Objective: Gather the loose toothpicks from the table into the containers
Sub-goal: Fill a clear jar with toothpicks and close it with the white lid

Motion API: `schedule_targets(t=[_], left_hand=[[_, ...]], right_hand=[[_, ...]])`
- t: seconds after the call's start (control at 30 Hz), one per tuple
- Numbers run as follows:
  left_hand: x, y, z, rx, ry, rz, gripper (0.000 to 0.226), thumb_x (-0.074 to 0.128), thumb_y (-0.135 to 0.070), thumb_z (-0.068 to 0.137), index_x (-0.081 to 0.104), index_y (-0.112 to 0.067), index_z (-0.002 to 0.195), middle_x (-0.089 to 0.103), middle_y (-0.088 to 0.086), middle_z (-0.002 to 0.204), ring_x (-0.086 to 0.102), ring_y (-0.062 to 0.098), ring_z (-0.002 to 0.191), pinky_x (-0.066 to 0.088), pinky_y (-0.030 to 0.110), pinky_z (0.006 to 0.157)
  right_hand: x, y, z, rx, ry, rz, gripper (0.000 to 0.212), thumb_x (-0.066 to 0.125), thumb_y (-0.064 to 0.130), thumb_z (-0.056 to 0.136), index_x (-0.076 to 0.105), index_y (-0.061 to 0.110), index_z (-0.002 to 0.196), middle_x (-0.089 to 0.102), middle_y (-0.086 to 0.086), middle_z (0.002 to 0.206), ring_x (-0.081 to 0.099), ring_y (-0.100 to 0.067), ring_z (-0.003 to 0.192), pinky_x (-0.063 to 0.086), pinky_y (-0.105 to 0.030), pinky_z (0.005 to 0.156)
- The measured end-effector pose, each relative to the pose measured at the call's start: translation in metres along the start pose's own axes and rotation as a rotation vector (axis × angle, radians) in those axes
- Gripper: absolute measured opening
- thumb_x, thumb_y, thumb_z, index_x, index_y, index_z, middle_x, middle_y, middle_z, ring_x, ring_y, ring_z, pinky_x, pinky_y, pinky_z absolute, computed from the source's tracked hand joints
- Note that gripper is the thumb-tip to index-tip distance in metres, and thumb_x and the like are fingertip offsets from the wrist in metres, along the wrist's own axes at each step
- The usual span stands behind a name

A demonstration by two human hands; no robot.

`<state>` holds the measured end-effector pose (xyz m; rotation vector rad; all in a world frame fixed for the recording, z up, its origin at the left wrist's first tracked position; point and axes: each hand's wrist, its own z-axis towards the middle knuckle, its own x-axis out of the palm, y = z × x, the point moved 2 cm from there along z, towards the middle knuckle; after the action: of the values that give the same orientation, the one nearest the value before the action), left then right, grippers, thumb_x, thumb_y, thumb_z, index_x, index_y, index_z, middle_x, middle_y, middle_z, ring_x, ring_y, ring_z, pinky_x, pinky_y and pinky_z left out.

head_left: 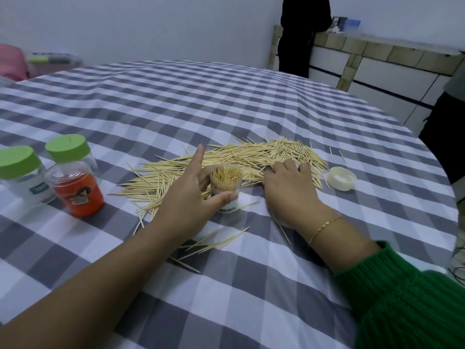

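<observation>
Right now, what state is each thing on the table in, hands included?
Clear container: upright, lid off, packed with toothpicks, held by the left hand.
White lid: off, lying on the cloth, inside facing up.
Loose toothpicks: scattered in a pile on the cloth.
Orange jar: upright, no lid on.
Two green-capped jars: upright, capped.
Left hand: grip around the clear container.
Right hand: resting on the toothpick pile, fingers curled.

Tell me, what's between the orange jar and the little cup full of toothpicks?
Loose toothpicks on the checked cloth, then the left hand holding the cup. The head view shows the orange jar standing apart.
</observation>
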<state>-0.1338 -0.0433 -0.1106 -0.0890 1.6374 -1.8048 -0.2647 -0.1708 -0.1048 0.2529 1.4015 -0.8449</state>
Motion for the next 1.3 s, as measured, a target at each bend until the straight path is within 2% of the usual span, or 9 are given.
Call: schedule_targets(t=[0.3, 0.53, 0.7, 0.8, 0.87, 0.93, 1.07, 1.17, 1.3], left_hand=[[0.001, -0.002, -0.001, 0.015, 0.017, -0.022, 0.112, 0.075, -0.036, 0.063, 0.006, -0.028, 0.151, 0.047, -0.043, 0.105, 0.049, -0.023, 0.101, 0.037, 0.018, 0.1], [0.002, 0.0, -0.001, 0.014, 0.013, 0.008, 0.107, 0.078, -0.023, 0.071, 0.006, -0.029, 0.15, 0.046, -0.04, 0.108, 0.048, -0.028, 0.094, 0.036, 0.004, 0.09], [0.001, 0.001, -0.001, 0.022, 0.006, 0.031, 0.107, 0.078, -0.026, 0.07, 0.007, -0.03, 0.15, 0.044, -0.046, 0.102, 0.046, -0.028, 0.096, 0.037, 0.011, 0.094], [0.0, 0.0, -0.001, 0.019, 0.008, 0.028, 0.108, 0.078, -0.026, 0.07, 0.007, -0.031, 0.15, 0.044, -0.043, 0.106, 0.049, -0.018, 0.106, 0.039, 0.019, 0.1], [0.001, 0.0, -0.001, 0.012, 0.012, 0.019, 0.108, 0.078, -0.024, 0.071, 0.006, -0.031, 0.15, 0.044, -0.041, 0.109, 0.049, -0.021, 0.104, 0.04, 0.017, 0.099], [0.002, 0.0, -0.001, 0.004, 0.016, 0.009, 0.107, 0.078, -0.022, 0.072, 0.006, -0.032, 0.15, 0.043, -0.037, 0.114, 0.047, -0.028, 0.095, 0.039, 0.006, 0.092], [0.002, 0.001, -0.001, -0.004, 0.024, -0.008, 0.107, 0.078, -0.019, 0.073, 0.005, -0.033, 0.15, 0.043, -0.04, 0.111, 0.047, -0.029, 0.095, 0.038, 0.001, 0.087], [0.003, 0.0, -0.001, 0.011, 0.026, -0.004, 0.107, 0.078, -0.022, 0.073, 0.005, -0.033, 0.15, 0.047, -0.037, 0.115, 0.05, -0.014, 0.11, 0.041, 0.016, 0.097], [0.003, -0.002, -0.002, 0.023, 0.035, -0.014, 0.108, 0.079, -0.022, 0.072, 0.005, -0.032, 0.15, 0.048, -0.034, 0.117, 0.052, -0.011, 0.113, 0.043, 0.023, 0.101]], right_hand=[[-0.008, 0.001, -0.003, 0.135, 0.012, -0.028, 0.032, 0.035, 0.005, 0.089, 0.06, 0.008, 0.108, 0.056, -0.011, 0.111, 0.044, -0.03, 0.108, 0.025, -0.043, 0.1], [-0.009, -0.007, -0.006, 0.179, -0.026, 0.083, 0.035, 0.029, 0.002, 0.084, 0.053, 0.012, 0.107, 0.059, -0.007, 0.108, 0.046, -0.029, 0.106, 0.027, -0.041, 0.094], [-0.008, -0.013, 0.002, 0.308, -0.02, 0.678, 0.024, 0.034, 0.011, 0.097, 0.053, 0.024, 0.103, 0.062, 0.004, 0.096, 0.037, -0.019, 0.09, 0.022, -0.036, 0.085], [-0.01, -0.012, 0.005, 0.312, -0.045, 1.12, 0.02, 0.036, 0.02, 0.101, 0.055, 0.019, 0.094, 0.065, 0.008, 0.085, 0.054, -0.02, 0.087, 0.038, -0.038, 0.088], [-0.015, -0.011, 0.004, 0.336, -0.045, 1.452, 0.018, 0.038, 0.016, 0.101, 0.054, 0.012, 0.095, 0.066, 0.0, 0.085, 0.062, -0.02, 0.079, 0.054, -0.034, 0.068], [-0.019, -0.01, 0.004, 0.373, -0.007, 1.712, 0.017, 0.037, 0.011, 0.101, 0.053, 0.01, 0.095, 0.066, -0.006, 0.084, 0.064, -0.018, 0.07, 0.055, -0.027, 0.051], [-0.026, -0.01, 0.006, 0.367, -0.059, 1.862, 0.018, 0.038, 0.011, 0.101, 0.054, 0.011, 0.091, 0.067, -0.006, 0.08, 0.069, -0.018, 0.071, 0.058, -0.035, 0.063], [-0.039, -0.012, 0.008, 0.304, -0.183, 1.897, 0.019, 0.038, 0.011, 0.101, 0.054, 0.011, 0.092, 0.067, -0.008, 0.082, 0.071, -0.021, 0.077, 0.057, -0.033, 0.078], [-0.057, -0.003, 0.011, 0.196, -0.303, 1.958, 0.018, 0.037, 0.01, 0.101, 0.053, 0.012, 0.093, 0.066, -0.01, 0.084, 0.07, -0.022, 0.081, 0.056, -0.03, 0.08]])
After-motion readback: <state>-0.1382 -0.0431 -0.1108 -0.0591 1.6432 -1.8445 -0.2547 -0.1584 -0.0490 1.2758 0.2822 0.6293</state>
